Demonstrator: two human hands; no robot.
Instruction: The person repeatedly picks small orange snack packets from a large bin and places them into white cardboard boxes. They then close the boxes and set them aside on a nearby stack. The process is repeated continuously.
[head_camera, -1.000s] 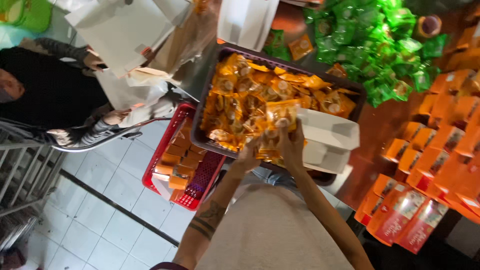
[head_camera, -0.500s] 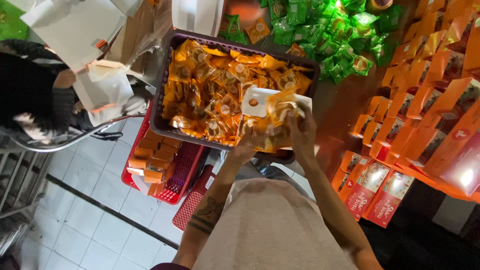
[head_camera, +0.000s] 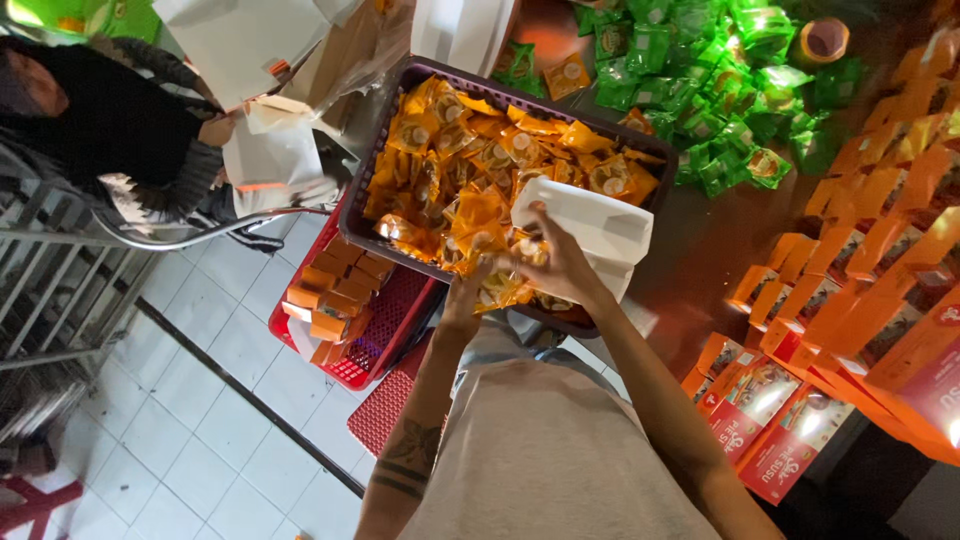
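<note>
A dark basket (head_camera: 362, 205) on the table is full of orange snack packets (head_camera: 470, 150). My left hand (head_camera: 466, 290) and my right hand (head_camera: 556, 262) meet at its near edge, both gripping a small bunch of orange packets (head_camera: 497, 283). A white paper bag (head_camera: 598, 225) lies on the basket's near right corner, just behind my right hand, which touches it.
Green packets (head_camera: 720, 90) are heaped at the back. Orange cartons (head_camera: 880, 250) and red boxes (head_camera: 770, 410) fill the table's right side. Below, a red crate (head_camera: 345, 310) holds orange boxes. A person in black (head_camera: 110, 130) at left handles white bags (head_camera: 270, 155).
My hands have moved with the packets toward the basket's near right corner, and the white bag now lies spread beside my right hand. The view has shifted.
</note>
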